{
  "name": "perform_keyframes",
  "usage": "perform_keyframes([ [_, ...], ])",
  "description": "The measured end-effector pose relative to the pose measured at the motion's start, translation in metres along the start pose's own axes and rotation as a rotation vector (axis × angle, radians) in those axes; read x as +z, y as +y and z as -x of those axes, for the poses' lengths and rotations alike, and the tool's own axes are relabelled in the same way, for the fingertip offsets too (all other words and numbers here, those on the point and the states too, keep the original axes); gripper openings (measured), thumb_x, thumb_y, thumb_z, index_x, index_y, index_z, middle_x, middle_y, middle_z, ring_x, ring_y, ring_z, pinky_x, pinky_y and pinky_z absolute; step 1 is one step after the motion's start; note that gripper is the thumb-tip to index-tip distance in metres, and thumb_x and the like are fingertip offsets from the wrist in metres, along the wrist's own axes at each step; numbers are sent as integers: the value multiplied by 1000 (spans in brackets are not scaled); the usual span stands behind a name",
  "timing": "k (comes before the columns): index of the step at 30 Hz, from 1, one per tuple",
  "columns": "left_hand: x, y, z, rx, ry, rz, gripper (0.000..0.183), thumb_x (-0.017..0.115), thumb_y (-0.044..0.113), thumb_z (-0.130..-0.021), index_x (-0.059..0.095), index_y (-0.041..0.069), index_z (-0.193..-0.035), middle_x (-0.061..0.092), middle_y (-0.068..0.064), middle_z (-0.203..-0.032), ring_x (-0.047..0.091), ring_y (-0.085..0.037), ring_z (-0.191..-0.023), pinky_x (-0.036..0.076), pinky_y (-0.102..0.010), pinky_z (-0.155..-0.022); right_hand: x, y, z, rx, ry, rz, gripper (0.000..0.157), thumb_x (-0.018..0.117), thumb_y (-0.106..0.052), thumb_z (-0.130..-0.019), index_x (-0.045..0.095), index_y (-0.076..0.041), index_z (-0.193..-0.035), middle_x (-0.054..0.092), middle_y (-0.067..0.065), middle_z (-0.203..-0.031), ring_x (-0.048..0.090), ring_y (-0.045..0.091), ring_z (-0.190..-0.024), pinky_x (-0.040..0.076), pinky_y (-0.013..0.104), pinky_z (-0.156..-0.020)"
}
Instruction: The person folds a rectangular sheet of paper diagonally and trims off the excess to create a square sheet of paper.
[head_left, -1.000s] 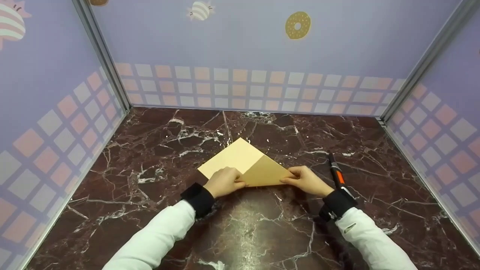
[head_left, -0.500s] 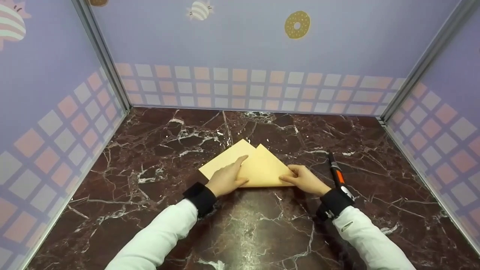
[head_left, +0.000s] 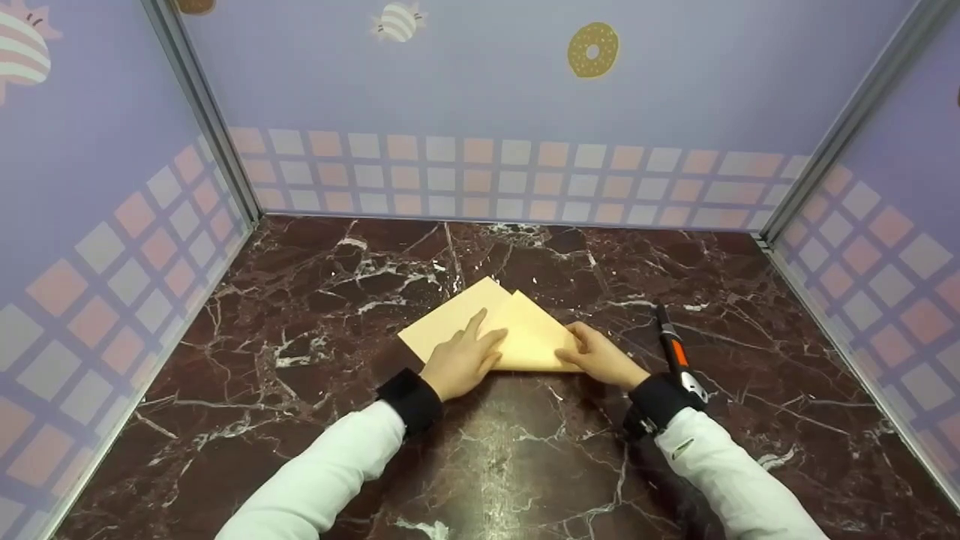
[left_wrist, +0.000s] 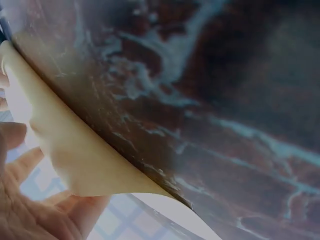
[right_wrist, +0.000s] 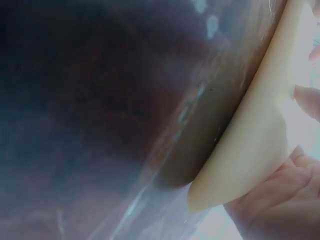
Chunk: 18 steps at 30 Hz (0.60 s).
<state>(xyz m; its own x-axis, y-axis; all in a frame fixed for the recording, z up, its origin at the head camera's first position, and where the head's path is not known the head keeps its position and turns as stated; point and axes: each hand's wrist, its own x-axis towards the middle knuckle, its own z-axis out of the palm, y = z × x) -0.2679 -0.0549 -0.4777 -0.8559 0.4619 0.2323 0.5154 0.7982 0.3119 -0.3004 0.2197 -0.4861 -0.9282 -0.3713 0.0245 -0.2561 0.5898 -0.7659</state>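
Observation:
A sheet of pale yellow paper [head_left: 536, 330] lies folded over on the dark marble tabletop, its two top corners side by side in the head view. My left hand [head_left: 459, 361] rests on its left part with fingers spread, index pointing away from me. At the right end, my right hand [head_left: 606, 355] pinches the paper's edge between thumb and fingers. In the left wrist view the fold of the paper [left_wrist: 85, 155] bulges a little above the table, fingers [left_wrist: 25, 167] behind it. The right wrist view shows the rounded fold [right_wrist: 245, 160] beside my right palm.
A black and orange slim tool [head_left: 675, 351] lies to the right, near my right wrist. White specks [head_left: 441, 267] dot the tabletop [head_left: 337, 315] behind the paper. Patterned panels [head_left: 480, 176] enclose the back and both sides.
The paper's raised right flap has come down to the left over the sheet. My left hand has gone from curled to spread fingers on the paper, while my right hand keeps its hold.

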Motion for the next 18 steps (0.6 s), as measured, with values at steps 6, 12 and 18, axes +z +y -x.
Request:
perform_keyframes([
  [6, 5, 0, -2, -25, -124, -72, 50, 44, 38, -109, 49, 14, -153, 38, -19, -164, 57, -45, -131, 54, -59, -100, 1, 1, -2, 31, -1, 47, 46, 67, -16, -99, 53, 11, -133, 65, 25, -122, 60, 23, -105, 46, 24, -90],
  [12, 7, -1, -6, -78, -193, -52, 52, 39, 42, -109, 46, 18, -155, 42, -11, -164, 41, -47, -148, 33, -70, -118, 3, 0, -4, 46, 7, 69, 49, 63, -16, -101, 49, 12, -138, 59, 32, -137, 59, 40, -127, 46, 48, -111],
  [18, 7, 0, -9, -120, -230, -41, 51, 38, 42, -110, 47, 22, -155, 44, -11, -163, 39, -45, -149, 33, -72, -117, 8, -2, -1, 1, 73, 122, 41, 62, -13, -101, 54, 8, -135, 56, 33, -133, 55, 46, -126, 43, 59, -112],
])
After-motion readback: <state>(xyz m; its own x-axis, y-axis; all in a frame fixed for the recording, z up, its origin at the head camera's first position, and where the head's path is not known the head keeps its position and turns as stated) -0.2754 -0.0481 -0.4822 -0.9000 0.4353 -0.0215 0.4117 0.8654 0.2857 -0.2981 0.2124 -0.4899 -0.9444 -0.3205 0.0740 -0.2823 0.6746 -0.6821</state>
